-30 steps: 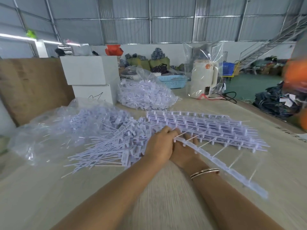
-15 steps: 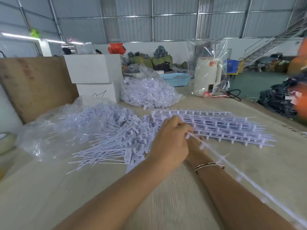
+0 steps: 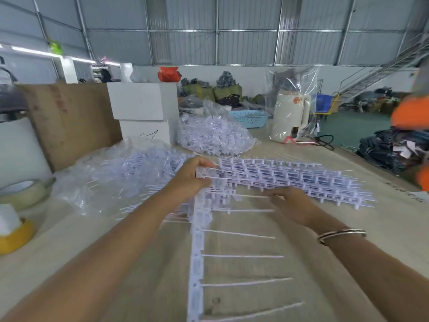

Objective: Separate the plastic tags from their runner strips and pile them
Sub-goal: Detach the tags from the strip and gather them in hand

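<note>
Left hand [image 3: 190, 180] is pinching the top of a long white plastic runner strip [image 3: 196, 263] with tags sticking sideways; right hand [image 3: 291, 202] is pinching 1 thin tag stem [image 3: 253, 196]. Beyond them, stacked white strips [image 3: 301, 180] and a loose tag pile [image 3: 144, 173] are lying on the pale wooden worktop [image 3: 348, 228].

Both forearms are bare, with no sleeves showing up to the frame's lower edge. The right wrist, toward four o'clock, wears a thin metal bangle [image 3: 341, 235], silvery with a darker band. The left hand [image 3: 189, 180] and right hand [image 3: 293, 205] wear no gloves or rings.
</note>
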Motion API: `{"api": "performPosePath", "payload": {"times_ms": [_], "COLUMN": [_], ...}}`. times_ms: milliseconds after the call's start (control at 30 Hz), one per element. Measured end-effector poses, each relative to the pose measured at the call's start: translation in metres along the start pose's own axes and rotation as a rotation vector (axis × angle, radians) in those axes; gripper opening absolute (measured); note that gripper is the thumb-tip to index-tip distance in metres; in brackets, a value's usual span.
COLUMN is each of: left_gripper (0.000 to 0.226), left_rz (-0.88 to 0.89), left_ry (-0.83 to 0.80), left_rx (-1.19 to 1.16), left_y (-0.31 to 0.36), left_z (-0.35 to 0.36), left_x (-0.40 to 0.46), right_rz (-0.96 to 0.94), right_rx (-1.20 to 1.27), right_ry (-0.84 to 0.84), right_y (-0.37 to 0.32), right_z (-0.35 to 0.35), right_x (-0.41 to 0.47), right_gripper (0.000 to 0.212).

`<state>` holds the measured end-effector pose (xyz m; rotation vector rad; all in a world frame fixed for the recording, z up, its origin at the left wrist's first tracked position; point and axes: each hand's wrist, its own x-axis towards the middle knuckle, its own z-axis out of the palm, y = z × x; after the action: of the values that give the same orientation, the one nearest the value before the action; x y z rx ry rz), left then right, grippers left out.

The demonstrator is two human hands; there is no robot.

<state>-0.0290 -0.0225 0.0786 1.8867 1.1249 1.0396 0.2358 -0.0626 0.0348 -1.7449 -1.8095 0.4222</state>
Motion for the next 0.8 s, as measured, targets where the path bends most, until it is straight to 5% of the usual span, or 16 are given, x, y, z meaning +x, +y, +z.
{"api": "performPosePath", "payload": {"times_ms": [267, 467, 667, 800], "left_gripper": [0.046, 0.05, 0.054, 0.065], "left_rz": [0.011, 0.111, 0.168, 0.155], "left_ry": [-0.283, -0.37, -0.361, -0.262], "left_rx": [0.139, 0.19, 0.166, 0.083], "left_y": [0.004, 0.01, 0.014, 0.015], "left_z": [-0.014, -0.004, -0.008, -0.019], "left_x": [-0.014, -0.019, -0.02, -0.02], "right_rz": [0.122, -0.059, -0.03, -0.084], "right_rx": [0.301, 0.438, 0.445, 0.504], "right_ry": [0.283, 0.114, -0.145, 0.16], "right_y": [-0.019, -0.069, -0.084, -0.089], "right_z": [-0.007, 0.016, 0.033, 0.027], "right_x": [-0.009, 0.011, 0.031, 0.038], "right_gripper": [0.024, 0.031, 0.047, 0.022]}}
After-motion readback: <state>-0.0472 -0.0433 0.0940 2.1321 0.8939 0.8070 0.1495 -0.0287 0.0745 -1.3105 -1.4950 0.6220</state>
